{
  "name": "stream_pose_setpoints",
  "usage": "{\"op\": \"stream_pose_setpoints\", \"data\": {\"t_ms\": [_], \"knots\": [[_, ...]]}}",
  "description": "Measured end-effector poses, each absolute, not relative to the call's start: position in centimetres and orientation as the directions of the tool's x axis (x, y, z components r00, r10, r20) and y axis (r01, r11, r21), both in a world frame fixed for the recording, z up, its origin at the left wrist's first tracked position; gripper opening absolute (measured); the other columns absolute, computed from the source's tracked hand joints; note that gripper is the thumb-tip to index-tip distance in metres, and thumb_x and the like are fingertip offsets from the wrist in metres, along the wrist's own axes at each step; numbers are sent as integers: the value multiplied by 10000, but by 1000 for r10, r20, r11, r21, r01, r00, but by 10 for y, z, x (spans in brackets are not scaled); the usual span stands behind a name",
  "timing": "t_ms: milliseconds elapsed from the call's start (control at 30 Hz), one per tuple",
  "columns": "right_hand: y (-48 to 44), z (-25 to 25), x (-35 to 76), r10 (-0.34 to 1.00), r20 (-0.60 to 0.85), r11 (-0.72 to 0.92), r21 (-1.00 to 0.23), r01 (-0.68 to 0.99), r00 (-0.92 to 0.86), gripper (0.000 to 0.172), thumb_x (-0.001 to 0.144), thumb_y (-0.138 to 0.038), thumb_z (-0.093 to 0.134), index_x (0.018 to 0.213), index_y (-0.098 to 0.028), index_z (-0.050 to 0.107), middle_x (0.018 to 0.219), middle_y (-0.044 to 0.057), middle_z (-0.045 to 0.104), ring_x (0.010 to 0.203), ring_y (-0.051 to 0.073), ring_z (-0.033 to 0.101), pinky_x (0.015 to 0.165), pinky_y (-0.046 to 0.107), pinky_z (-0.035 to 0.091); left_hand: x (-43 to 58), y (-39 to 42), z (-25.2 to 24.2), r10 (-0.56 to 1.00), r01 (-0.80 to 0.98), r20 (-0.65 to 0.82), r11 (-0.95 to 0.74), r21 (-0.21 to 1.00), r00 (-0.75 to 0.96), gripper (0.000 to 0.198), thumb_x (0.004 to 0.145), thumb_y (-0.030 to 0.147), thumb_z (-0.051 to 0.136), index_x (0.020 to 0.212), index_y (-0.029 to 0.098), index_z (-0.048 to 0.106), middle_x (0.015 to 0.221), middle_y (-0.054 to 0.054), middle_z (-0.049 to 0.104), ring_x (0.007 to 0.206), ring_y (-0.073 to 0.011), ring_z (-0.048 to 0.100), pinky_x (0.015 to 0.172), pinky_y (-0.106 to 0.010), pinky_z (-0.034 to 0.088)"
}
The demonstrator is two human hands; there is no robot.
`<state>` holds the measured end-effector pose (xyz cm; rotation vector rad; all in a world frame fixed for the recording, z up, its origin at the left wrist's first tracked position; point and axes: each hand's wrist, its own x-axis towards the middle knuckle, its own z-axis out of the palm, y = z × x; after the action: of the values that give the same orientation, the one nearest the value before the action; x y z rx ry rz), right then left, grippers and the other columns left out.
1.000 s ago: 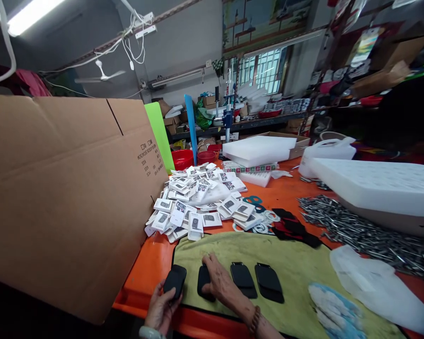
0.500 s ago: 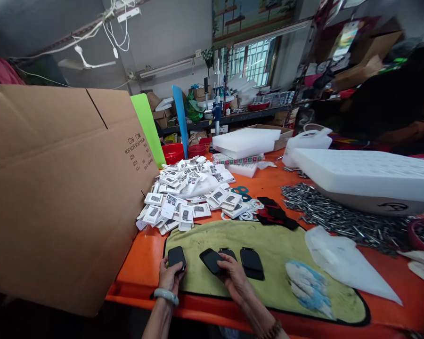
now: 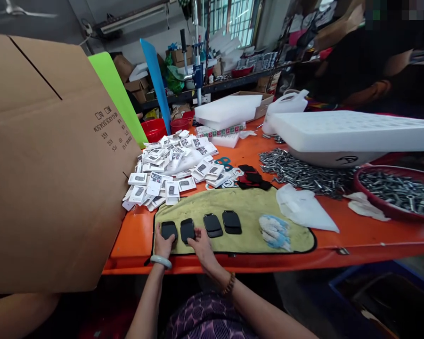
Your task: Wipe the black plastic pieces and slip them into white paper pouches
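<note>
Several flat black cases with rounded corners lie in a row on a green cloth mat. My left hand (image 3: pixel 163 243) grips the leftmost black case (image 3: pixel 168 229) by its sides, thumb at the lower right. With thumb and fingers at its right and lower edges, my right hand (image 3: pixel 202 244) holds the second black case (image 3: pixel 187 228) down at the mat. To the right of that hand, a third case (image 3: pixel 212 223) and a fourth case (image 3: pixel 232 220) rest untouched. The green mat (image 3: pixel 249 202) covers the front of the orange table.
A tall cardboard box (image 3: pixel 53 179) stands at the left. Small white printed boxes (image 3: pixel 162 174) are heaped behind the mat. A white-and-blue glove (image 3: pixel 274 231) lies on the mat's right part. Loose metal pins (image 3: pixel 300 172) and a red basket of metal parts (image 3: pixel 403 216) sit farther right.
The right hand has brought its case down and left onto the mat, beside the left hand's case. The view has tilted downward and shifted right.
</note>
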<state>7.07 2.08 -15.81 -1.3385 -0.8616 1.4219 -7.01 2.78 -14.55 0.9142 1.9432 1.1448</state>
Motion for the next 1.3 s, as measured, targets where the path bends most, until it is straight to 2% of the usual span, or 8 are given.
{"op": "stream_pose_setpoints", "data": {"t_ms": [133,300,467,667,833,1067,1200,1300], "knots": [[10,-152,94,993,-107,-97,-975,200,-43,347,678,-229,581,1021,-184,542,1057,103,587,861,229,618,799,390,528,-62,22,-137,862,566,-187,459,685,-472,690,788,203,638,1414,138,355,1218,-193,591,1143,-299,582,970,-407,439],[33,-136,142,976,165,218,-798,562,-144,300,851,-161,422,1103,-177,583,1067,128,601,1013,253,571,946,425,457,-55,14,-126,910,850,-162,414,327,-381,604,863,340,553,1404,114,410,1202,-254,566,1120,-361,577,940,-453,426],[82,-132,179,928,68,334,-588,736,-367,556,766,-93,532,1317,-152,486,1364,151,503,1268,293,431,1059,446,341,-50,16,-125,975,916,-6,212,341,-224,592,856,401,570,1373,135,456,1413,-231,440,1300,-363,425,1035,-476,356],[112,-123,183,829,-94,422,-541,727,-551,552,680,-112,660,1223,-158,575,1234,135,587,1163,283,513,986,365,385,-34,25,-137,985,902,-36,-142,407,171,693,781,404,678,1409,251,427,1510,-104,385,1429,-334,237,1133,-510,211],[118,-105,179,824,-166,395,-516,760,-542,345,606,-134,737,937,-163,641,996,83,621,939,233,559,795,276,415,-24,22,-155,985,911,13,-165,378,173,618,837,400,620,1412,273,431,1479,-89,435,1405,-325,294,1161,-515,119],[108,-88,195,915,-132,229,-608,760,-381,142,718,-173,582,848,-189,527,752,7,567,700,156,513,635,257,397,-23,19,-156,985,922,23,-167,350,170,600,876,422,553,1431,248,405,1491,-72,422,1416,-307,269,1168,-495,91],[89,-102,191,976,-215,-182,-882,435,-26,282,724,-214,526,1000,-216,472,785,-8,535,661,155,553,551,265,471,-23,19,-155,985,930,17,-169,327,173,599,878,429,544,1430,239,407,1490,-73,423,1415,-310,268,1163,-499,100],[64,-126,172,942,-322,-332,-935,121,100,326,664,-223,550,964,-225,422,746,-29,515,640,167,582,527,302,530,-23,19,-156,983,934,24,-181,308,183,602,881,441,537,1429,229,408,1485,-81,431,1408,-319,282,1157,-509,120]]}}
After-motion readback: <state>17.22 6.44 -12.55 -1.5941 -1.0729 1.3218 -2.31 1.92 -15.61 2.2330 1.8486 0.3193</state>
